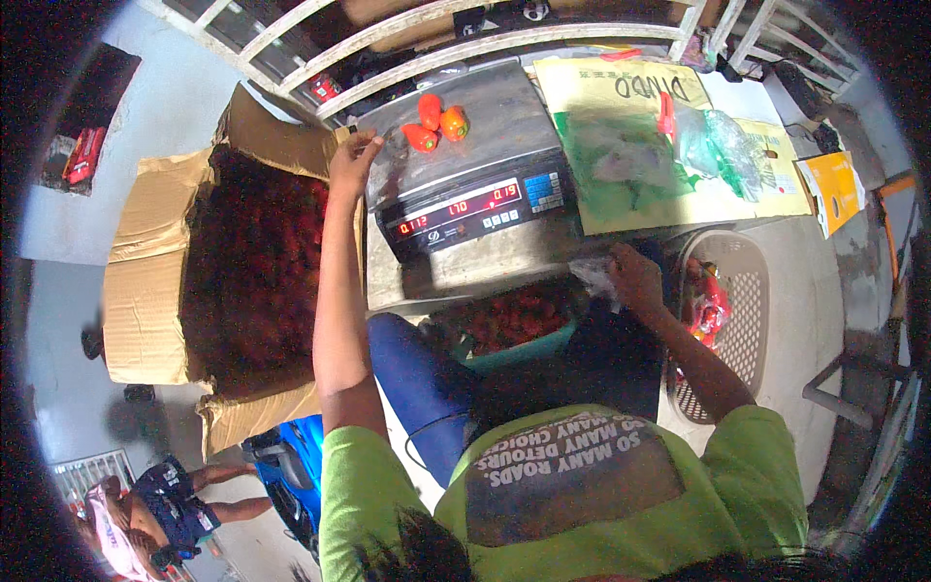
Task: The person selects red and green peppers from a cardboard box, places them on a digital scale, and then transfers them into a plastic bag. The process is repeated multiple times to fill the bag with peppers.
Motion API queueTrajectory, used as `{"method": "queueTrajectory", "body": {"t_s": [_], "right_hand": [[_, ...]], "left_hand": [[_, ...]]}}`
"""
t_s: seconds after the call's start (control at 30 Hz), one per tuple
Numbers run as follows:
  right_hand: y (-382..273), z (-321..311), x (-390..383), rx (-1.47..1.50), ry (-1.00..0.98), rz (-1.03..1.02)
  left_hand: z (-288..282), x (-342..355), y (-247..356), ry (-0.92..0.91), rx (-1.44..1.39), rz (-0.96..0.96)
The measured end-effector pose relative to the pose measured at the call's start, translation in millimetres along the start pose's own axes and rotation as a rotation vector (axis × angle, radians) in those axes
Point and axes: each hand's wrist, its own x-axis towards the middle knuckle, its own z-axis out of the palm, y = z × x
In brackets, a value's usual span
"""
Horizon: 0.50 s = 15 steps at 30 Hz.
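Two red peppers [420,138] and an orange one [454,123] lie on the metal plate of a digital scale [465,209], whose red display is lit. My left hand [354,160] is at the plate's left edge, beside the peppers but apart from them. Its fingers are slightly bent and apart, with nothing visible in them. Near my lap, right of the scale, my right hand [636,278] closes on a clear plastic bag [593,275]. Below that bag, a green tub [519,357] of dark red peppers sits at my knees, partly shaded.
A large open cardboard box [145,276] full of dark red pieces stands left. A beige perforated basket [742,310] holding red packets is on the right. Yellow sheeting [596,92] bears plastic bags [722,150]. White railings [485,44] run behind. Another person [145,519] is at lower left.
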Motion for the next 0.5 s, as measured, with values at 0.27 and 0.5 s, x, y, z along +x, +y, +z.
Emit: {"method": "queueTrajectory", "body": {"t_s": [0.27,0.5], "right_hand": [[-2,7,1,-0.014,0.183,-0.19],[-12,0,6,-0.074,0.059,-0.125]], "left_hand": [[0,12,-19,0.028,-0.063,0.1],[52,48,-18,0.072,-0.012,0.164]]}}
